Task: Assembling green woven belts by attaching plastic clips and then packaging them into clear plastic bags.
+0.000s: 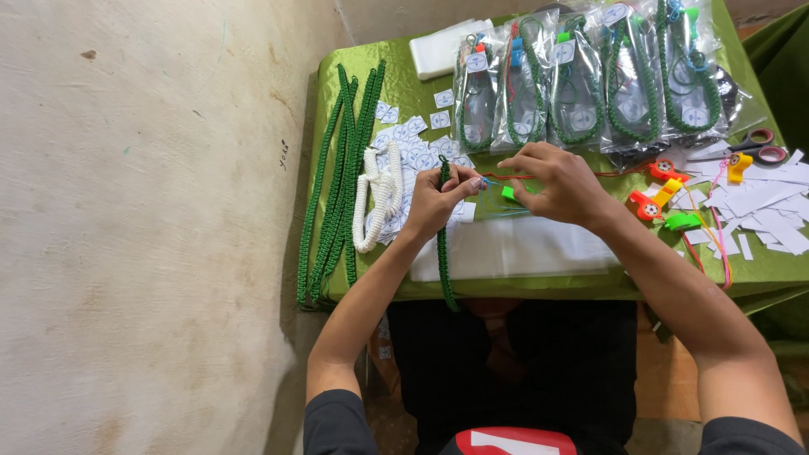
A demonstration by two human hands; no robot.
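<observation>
Centrally, the left hand (pixel 434 202) pinches a green braided cord (pixel 443 253) that trails over the table edge (pixel 539 286). The right hand (pixel 560 184) closes its fingers on a thin red string (pixel 514 176); its fingertips hide the join. A green whistle (pixel 508 193) beneath is mostly covered.
</observation>
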